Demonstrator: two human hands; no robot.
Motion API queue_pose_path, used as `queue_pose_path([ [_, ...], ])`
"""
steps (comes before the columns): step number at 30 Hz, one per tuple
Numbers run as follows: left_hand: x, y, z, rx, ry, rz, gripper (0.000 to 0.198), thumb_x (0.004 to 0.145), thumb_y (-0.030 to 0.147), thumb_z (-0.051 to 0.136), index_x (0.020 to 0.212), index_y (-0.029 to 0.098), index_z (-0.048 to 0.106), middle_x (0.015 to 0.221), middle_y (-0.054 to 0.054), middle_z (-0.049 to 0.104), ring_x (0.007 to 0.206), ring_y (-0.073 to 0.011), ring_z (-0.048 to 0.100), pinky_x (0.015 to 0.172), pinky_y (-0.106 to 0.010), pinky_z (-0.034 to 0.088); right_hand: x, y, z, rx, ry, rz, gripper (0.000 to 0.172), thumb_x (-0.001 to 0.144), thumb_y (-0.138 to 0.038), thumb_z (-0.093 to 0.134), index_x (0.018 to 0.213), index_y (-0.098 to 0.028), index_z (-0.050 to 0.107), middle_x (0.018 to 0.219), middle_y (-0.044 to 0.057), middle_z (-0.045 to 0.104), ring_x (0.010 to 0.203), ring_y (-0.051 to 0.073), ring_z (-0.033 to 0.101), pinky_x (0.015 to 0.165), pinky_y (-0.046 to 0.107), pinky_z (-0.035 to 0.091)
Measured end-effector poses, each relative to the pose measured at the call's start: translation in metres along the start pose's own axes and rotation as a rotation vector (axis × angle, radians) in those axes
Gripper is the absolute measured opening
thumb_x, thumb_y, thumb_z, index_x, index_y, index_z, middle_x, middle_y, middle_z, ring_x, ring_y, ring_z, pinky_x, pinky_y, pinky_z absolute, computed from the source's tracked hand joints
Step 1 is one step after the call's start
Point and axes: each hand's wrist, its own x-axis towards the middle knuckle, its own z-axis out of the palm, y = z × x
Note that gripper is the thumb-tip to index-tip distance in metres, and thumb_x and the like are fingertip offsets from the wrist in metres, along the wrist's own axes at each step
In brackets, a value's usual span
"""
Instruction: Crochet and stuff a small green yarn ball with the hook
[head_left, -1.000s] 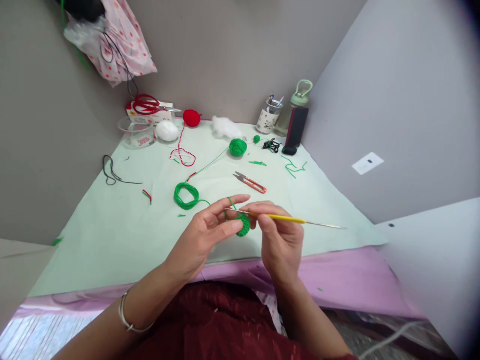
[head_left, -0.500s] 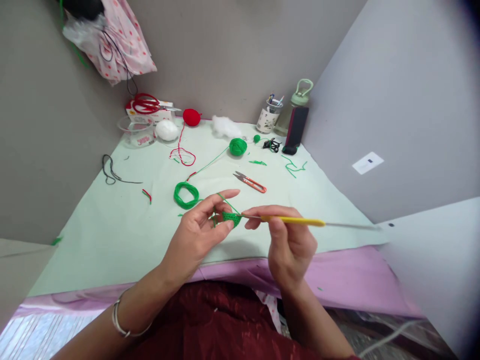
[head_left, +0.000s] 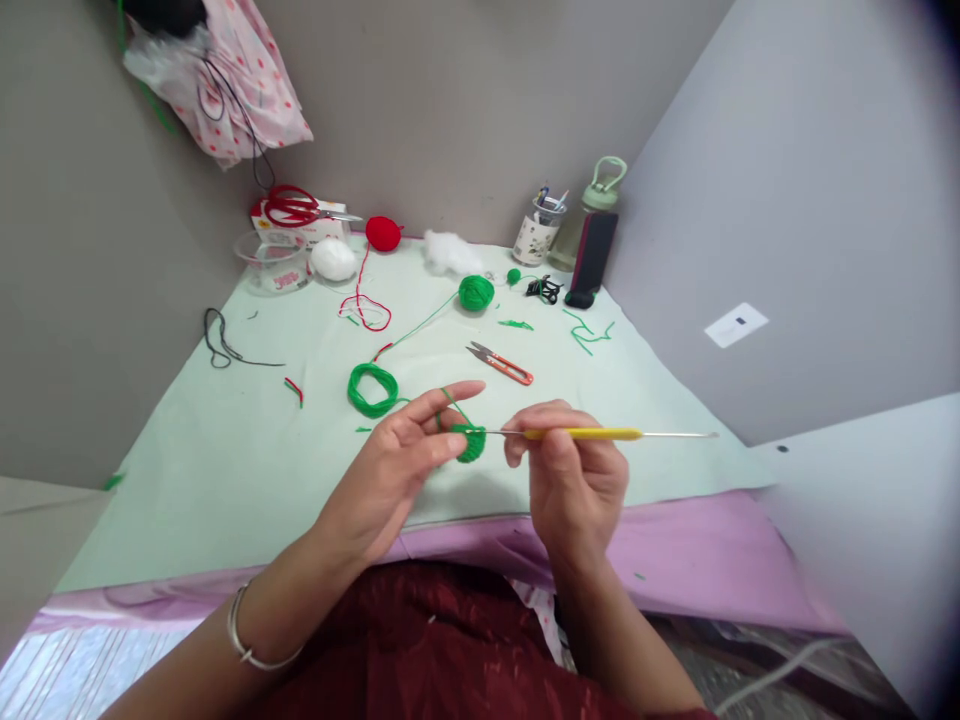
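Note:
My left hand (head_left: 409,455) pinches a small green crochet piece (head_left: 470,443) between thumb and fingers, with green yarn looped over the raised index finger. My right hand (head_left: 570,470) is closed on a yellow-handled crochet hook (head_left: 585,434), which lies nearly level with its tip in the green piece. The yarn runs back to a green coil (head_left: 372,390) and on to a green yarn ball (head_left: 476,293) on the pale green table cover (head_left: 225,450).
Orange thread snips (head_left: 501,365) lie behind my hands. At the back stand red scissors (head_left: 296,207) on a box, a clear bowl (head_left: 275,265), a red yarn ball (head_left: 383,233), white stuffing (head_left: 452,252), a pen cup (head_left: 538,233) and a bottle (head_left: 592,215). A black cord (head_left: 221,340) lies left.
The right hand drew the hook out to the right, then brought it back a little and levelled it. The green piece turned in the left fingers.

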Motion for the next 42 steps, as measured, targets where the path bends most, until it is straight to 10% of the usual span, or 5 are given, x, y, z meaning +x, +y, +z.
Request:
queue_pose_path([
  [11, 0.002, -0.009, 0.009, -0.118, 0.012, -0.039, 0.043, 0.08, 0.031, 0.092, 0.121, 0.023, 0.083, 0.098, -0.002, 0.075, 0.096, -0.0164, 0.066, 0.093, -0.029, 0.051, -0.011, 0.007, 0.003, -0.548, -0.095, -0.414, 0.043, 0.097, -0.009, 0.071, 0.13, -0.035, 0.077, 0.117, 0.008, 0.081, 0.101, 0.023, 0.074, 0.078, 0.039, 0.063],
  [18, 0.003, -0.001, 0.002, -0.121, 0.036, -0.031, 0.032, 0.084, 0.024, 0.085, 0.116, 0.02, 0.085, 0.096, -0.002, 0.073, 0.088, -0.0138, 0.063, 0.098, -0.032, 0.051, 0.004, 0.003, 0.001, -0.001, 0.072, 0.11, 0.02, 0.104, -0.034, 0.065, 0.098, -0.025, 0.082, 0.088, 0.005, 0.079, 0.061, 0.014, 0.062, 0.054, 0.03, 0.052],
  [30, -0.003, -0.002, -0.003, 0.159, 0.014, 0.093, 0.036, 0.085, 0.029, 0.087, 0.12, 0.031, 0.084, 0.095, -0.001, 0.066, 0.094, -0.0173, 0.058, 0.089, -0.03, 0.046, 0.007, 0.001, -0.001, 0.111, 0.01, 0.257, 0.023, 0.106, -0.039, 0.061, 0.095, -0.022, 0.073, 0.081, 0.003, 0.08, 0.062, 0.015, 0.066, 0.058, 0.03, 0.055],
  [39, -0.005, -0.008, 0.007, 0.241, 0.16, 0.226, 0.042, 0.082, 0.022, 0.089, 0.123, 0.03, 0.082, 0.093, 0.001, 0.065, 0.093, -0.015, 0.058, 0.091, -0.027, 0.048, -0.012, -0.002, -0.005, -0.521, -0.186, -0.348, 0.036, 0.104, -0.015, 0.059, 0.133, -0.03, 0.072, 0.109, 0.007, 0.083, 0.09, 0.022, 0.079, 0.075, 0.037, 0.066],
  [42, -0.004, -0.009, 0.01, 0.029, 0.089, 0.075, 0.055, 0.079, 0.025, 0.092, 0.132, 0.029, 0.077, 0.091, 0.002, 0.067, 0.089, -0.014, 0.061, 0.09, -0.028, 0.05, -0.017, 0.003, -0.004, -0.689, -0.191, -0.487, 0.045, 0.098, -0.012, 0.068, 0.136, -0.036, 0.073, 0.116, 0.007, 0.082, 0.101, 0.025, 0.079, 0.081, 0.039, 0.068],
])
